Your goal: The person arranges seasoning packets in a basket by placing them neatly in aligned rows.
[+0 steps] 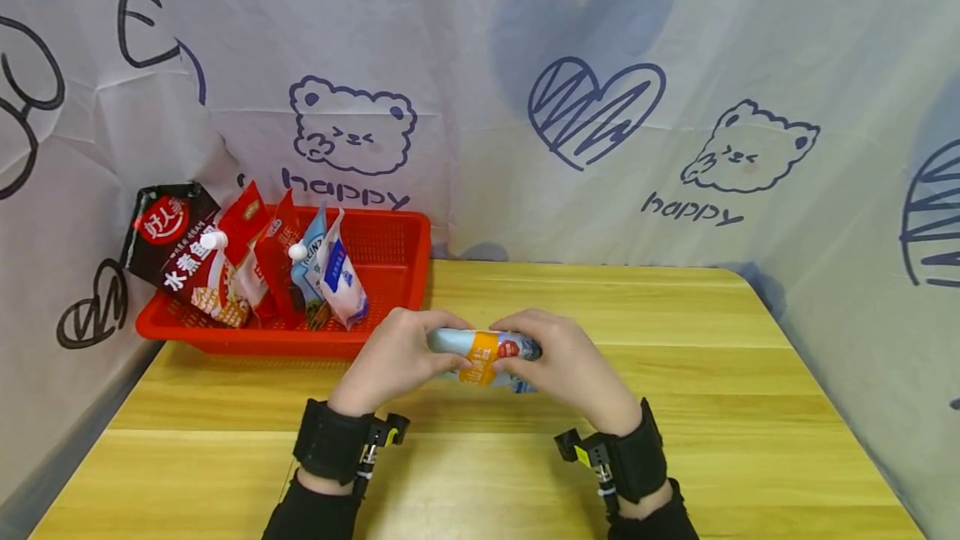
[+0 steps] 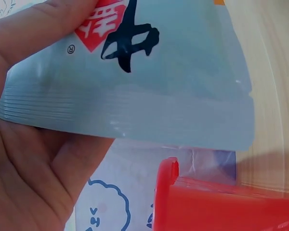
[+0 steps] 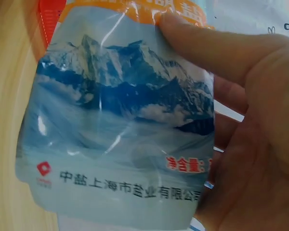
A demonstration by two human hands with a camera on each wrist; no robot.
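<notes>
Both hands hold a light-blue bag of salt with an orange band, low above the wooden table. My left hand pinches its left end, and my right hand pinches the right end, thumbs on the near side. In the left wrist view, the flat sealed edge of the salt bag lies between thumb and fingers. Snowy mountains and Chinese print show on the salt bag in the right wrist view; the right thumb presses near the orange band and the fingers are partly hidden behind it.
At the back left stands a red plastic basket. Several packets lean in it: a black-and-red packet, red packets, a blue Heinz pouch and a white-and-blue packet. White cloth with drawings surrounds the table.
</notes>
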